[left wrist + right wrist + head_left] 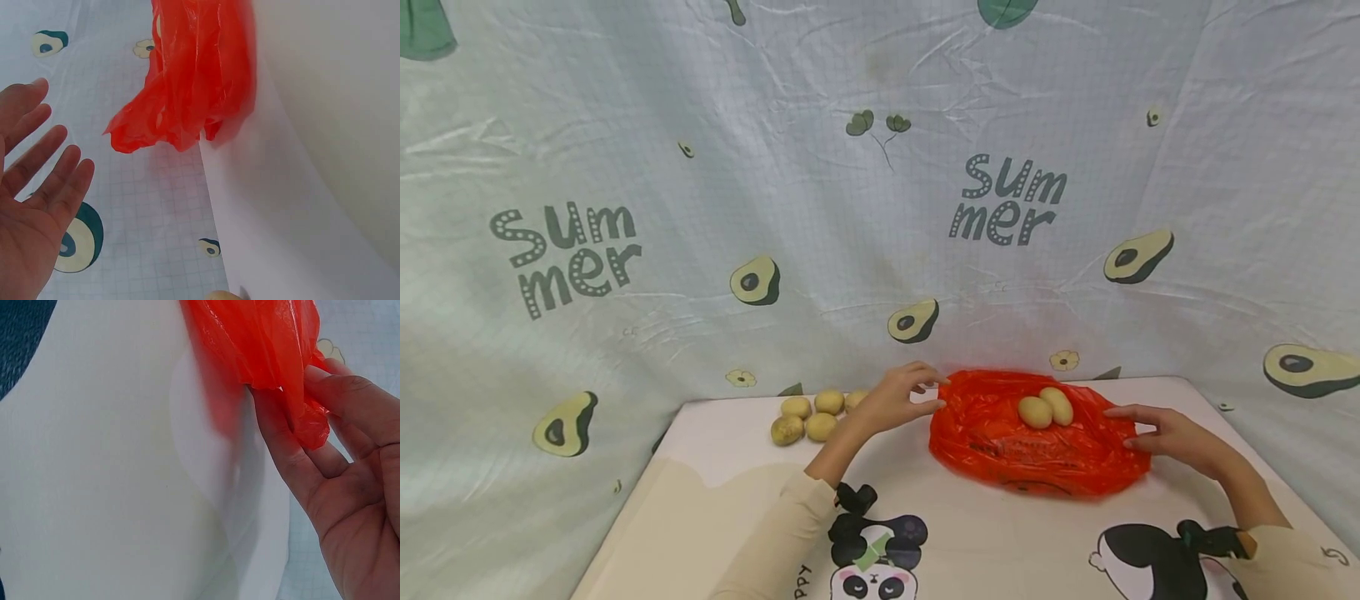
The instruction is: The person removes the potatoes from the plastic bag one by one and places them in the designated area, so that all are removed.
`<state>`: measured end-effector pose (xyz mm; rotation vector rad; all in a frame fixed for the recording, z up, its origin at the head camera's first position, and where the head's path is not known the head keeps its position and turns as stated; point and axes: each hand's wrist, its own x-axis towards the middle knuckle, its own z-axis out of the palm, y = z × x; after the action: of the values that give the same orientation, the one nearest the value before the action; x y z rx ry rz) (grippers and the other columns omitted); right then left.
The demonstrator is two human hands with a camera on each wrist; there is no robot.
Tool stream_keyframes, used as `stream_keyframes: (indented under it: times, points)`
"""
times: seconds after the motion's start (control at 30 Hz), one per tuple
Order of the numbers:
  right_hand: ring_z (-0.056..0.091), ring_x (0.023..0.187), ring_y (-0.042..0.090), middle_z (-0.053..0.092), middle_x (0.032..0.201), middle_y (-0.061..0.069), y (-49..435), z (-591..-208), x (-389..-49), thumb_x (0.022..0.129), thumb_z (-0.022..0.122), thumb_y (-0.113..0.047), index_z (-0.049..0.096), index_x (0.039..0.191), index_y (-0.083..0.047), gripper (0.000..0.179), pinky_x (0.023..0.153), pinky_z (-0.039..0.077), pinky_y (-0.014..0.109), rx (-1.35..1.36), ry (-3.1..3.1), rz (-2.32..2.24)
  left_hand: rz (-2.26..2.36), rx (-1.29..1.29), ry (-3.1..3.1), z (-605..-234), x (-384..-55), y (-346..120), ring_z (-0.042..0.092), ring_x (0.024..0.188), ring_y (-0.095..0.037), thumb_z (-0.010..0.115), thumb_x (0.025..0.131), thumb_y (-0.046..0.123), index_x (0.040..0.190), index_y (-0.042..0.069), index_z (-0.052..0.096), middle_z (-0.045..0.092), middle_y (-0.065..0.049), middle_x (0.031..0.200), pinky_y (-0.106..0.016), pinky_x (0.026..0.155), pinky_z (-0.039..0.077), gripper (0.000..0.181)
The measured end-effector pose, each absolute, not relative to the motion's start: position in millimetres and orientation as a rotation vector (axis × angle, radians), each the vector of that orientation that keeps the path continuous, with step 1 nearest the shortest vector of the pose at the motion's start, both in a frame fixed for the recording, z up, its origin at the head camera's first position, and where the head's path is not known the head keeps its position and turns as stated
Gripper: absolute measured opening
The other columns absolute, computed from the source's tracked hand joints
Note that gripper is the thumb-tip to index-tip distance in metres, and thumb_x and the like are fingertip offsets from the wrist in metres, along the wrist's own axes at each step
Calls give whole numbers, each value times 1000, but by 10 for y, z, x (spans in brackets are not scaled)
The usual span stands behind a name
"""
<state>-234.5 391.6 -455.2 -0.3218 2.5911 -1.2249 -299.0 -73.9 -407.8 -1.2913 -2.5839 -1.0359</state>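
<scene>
A crumpled red plastic bag [1037, 454] lies on the table, with two potatoes [1047, 407] on it toward the back. At its left end is my left hand [895, 400], fingers loosely spread; in the left wrist view this hand [37, 194] shows a gap between its fingers and the bag [194, 75]. My right hand [1172, 437] holds the bag's right end. The right wrist view shows the bag's gathered corner [310, 430] between the thumb and fingers of this hand [350, 494], the thumb tip partly hidden by the plastic.
Several more potatoes [787, 430] sit in a group at the back left of the table [1000, 533], partly behind my left forearm. A pale printed cloth [820, 208] hangs along the back and sides of the table.
</scene>
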Motion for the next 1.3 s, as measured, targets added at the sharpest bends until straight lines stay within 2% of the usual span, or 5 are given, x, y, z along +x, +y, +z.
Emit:
stream_keyframes:
  times: [0.33, 0.57, 0.7, 0.93, 1.3]
  points:
    - [47, 127, 56, 40, 146, 40, 3911, -4550, -2342, 93, 71, -13, 49, 145, 4, 59, 87, 59, 48, -307, 2601, -1210, -1067, -1304, -2585, -4076, -2981, -614, 63, 110, -29, 74, 94, 19, 124, 7, 70, 66, -10, 123, -34, 93, 56, 33]
    - [49, 125, 53, 43, 145, 39, 3910, -4558, -2327, 92, 73, -13, 51, 144, 4, 59, 85, 60, 42, -314, 2600, -1223, -1096, -1296, -2640, -4103, -2986, -518, 63, 113, -31, 73, 95, 19, 126, 7, 69, 64, -12, 127, -44, 94, 56, 33]
    - [49, 125, 53, 44, 144, 39, 3906, -4549, -2335, 92, 72, -12, 52, 143, 3, 58, 84, 60, 40, -339, 2606, -1223, -1040, -1283, -2676, -4106, -2991, -465, 62, 114, -31, 72, 96, 22, 127, 9, 69, 63, -10, 132, -43, 94, 56, 34]
    - [48, 126, 54, 45, 144, 37, 3913, -4567, -2374, 92, 72, -11, 52, 144, 2, 56, 85, 60, 41, -386, 2616, -1211, -899, -1270, -2705, -4089, -2992, -361, 59, 120, -20, 71, 96, 27, 128, 13, 69, 64, -4, 133, -31, 102, 50, 35]
    - [46, 128, 57, 46, 144, 37, 3915, -4589, -2380, 93, 71, -11, 53, 143, 1, 55, 86, 60, 43, -381, 2626, -1197, -732, -1356, -2756, -4044, -3080, -90, 57, 123, -16, 71, 96, 31, 129, 16, 69, 65, 0, 132, -26, 104, 46, 36]
